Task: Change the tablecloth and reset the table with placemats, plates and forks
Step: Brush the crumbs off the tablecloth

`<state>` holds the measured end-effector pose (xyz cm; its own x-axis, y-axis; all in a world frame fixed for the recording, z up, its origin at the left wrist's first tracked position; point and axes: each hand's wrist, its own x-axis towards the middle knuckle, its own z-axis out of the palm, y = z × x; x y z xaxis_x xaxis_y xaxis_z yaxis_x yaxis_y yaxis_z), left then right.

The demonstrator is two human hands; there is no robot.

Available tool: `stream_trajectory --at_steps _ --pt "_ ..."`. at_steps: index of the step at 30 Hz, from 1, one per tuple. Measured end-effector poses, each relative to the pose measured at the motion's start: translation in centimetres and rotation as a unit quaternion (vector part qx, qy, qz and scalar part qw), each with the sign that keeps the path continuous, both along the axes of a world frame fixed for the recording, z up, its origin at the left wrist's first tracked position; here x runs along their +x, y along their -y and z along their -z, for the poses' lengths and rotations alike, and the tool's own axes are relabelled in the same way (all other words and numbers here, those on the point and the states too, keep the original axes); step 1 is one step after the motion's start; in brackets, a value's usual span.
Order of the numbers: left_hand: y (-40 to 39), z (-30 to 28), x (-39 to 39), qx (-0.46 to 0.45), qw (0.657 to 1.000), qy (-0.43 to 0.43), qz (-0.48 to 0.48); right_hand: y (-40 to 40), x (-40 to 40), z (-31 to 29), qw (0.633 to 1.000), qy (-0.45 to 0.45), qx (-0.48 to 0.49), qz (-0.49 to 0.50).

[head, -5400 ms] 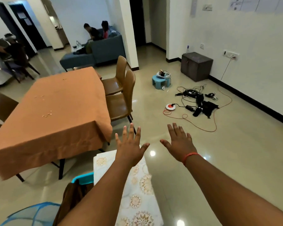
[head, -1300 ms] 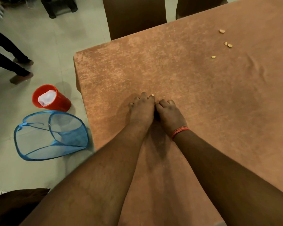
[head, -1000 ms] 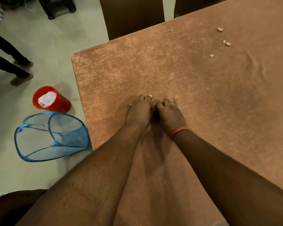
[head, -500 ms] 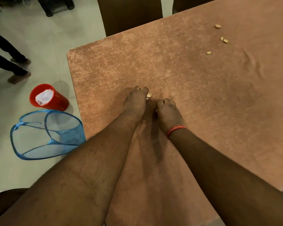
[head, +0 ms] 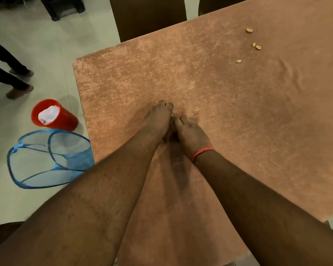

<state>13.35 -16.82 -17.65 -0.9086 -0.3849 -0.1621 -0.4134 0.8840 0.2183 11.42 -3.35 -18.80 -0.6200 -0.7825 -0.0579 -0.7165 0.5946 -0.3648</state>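
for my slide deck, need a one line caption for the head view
Both hands, left hand beside right hand, rest together on the orange tablecloth near scattered crumbs.

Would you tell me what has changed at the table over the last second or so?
The left hand has closed over the small crumb that lay between the fingertips; it now shows only as a sliver beside the right hand. Both hands stay together on the orange tablecloth. The four crumbs, red bucket and blue hamper are unmoved.

One head-worn view looks steeply down and forward, close above the fingers point(head: 162, 106), both forearms running up from the bottom edge; bench point(head: 238, 112) beyond them, floor point(head: 46, 54) to their left.
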Motion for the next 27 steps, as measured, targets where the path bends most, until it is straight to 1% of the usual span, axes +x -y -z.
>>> stream_trajectory --at_steps 4,6,7,13,18,22,25,27 --pt "-0.5 -0.1 0.4 0.036 0.995 -0.04 -0.084 -0.4 -0.2 -0.4 1.0 -0.005 -0.001 -0.006" --pt "-0.6 0.0 0.6 0.041 0.991 -0.041 -0.122 -0.6 -0.1 -0.4 1.0 -0.006 0.002 -0.001" --pt "-0.6 0.1 0.6 0.033 0.991 -0.034 -0.126 -0.7 0.0 -0.5 1.0 -0.006 -0.001 0.003" --pt "-0.7 0.2 0.6 0.017 0.992 -0.012 -0.126 -0.7 0.2 -0.4 1.0 0.006 -0.004 0.021" --pt "-1.2 0.4 2.4 -0.006 0.997 -0.016 -0.073 -1.0 0.5 0.1 0.999 0.007 -0.02 0.037" --pt "-1.4 0.3 3.8 0.047 0.994 -0.063 -0.079 -1.4 0.7 0.4 0.998 0.011 -0.031 0.049" --pt "-2.8 -0.1 5.0 0.086 0.989 -0.095 -0.075 -2.0 0.8 -0.1 0.996 0.045 -0.04 0.07" --pt "-4.0 -0.7 5.7 0.131 0.981 -0.108 -0.097 -2.4 1.0 -0.6 0.994 0.063 -0.035 0.076"
